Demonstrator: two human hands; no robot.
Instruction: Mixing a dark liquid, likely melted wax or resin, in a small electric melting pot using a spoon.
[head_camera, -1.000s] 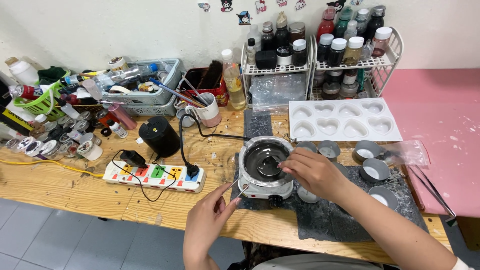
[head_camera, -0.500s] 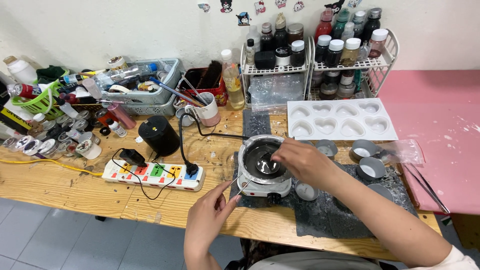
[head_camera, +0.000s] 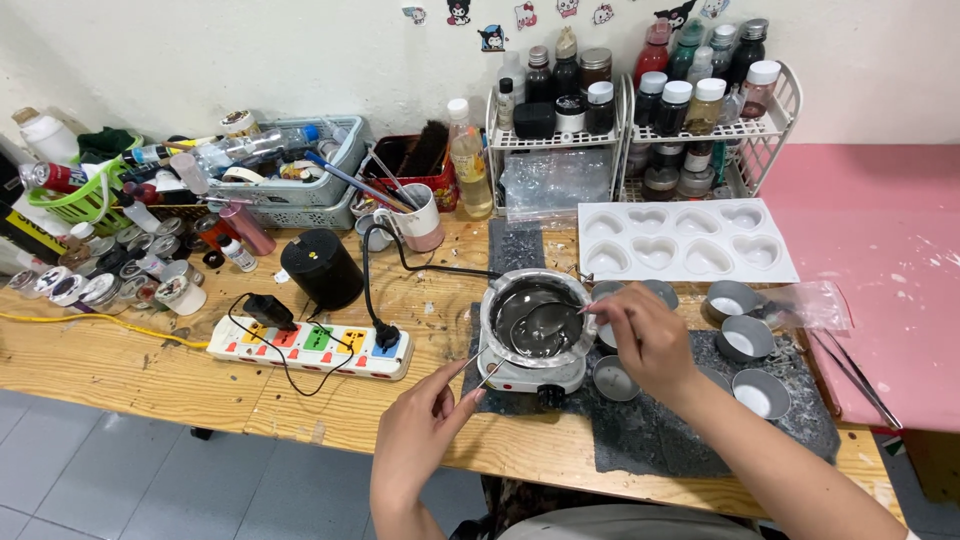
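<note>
A metal pot of dark liquid sits on a small white electric hot plate on the wooden table. My right hand holds a metal spoon whose bowl is over the liquid in the pot. In front of the hot plate, my left hand pinches a thin stick-like thing between thumb and fingers. Several small round metal tins with white filling lie on the dark mat to the right. A white heart-shaped mould tray lies behind them.
A white power strip with plugs lies left of the hot plate, beside a black cylinder. Wire racks of bottles stand at the back. Baskets of tools, a mug of brushes and small jars crowd the left. A pink surface lies right.
My right hand has shifted over the pot's right rim, the spoon now reaching into the liquid. My left hand has risen toward the hot plate, still pinching the thin stick.
</note>
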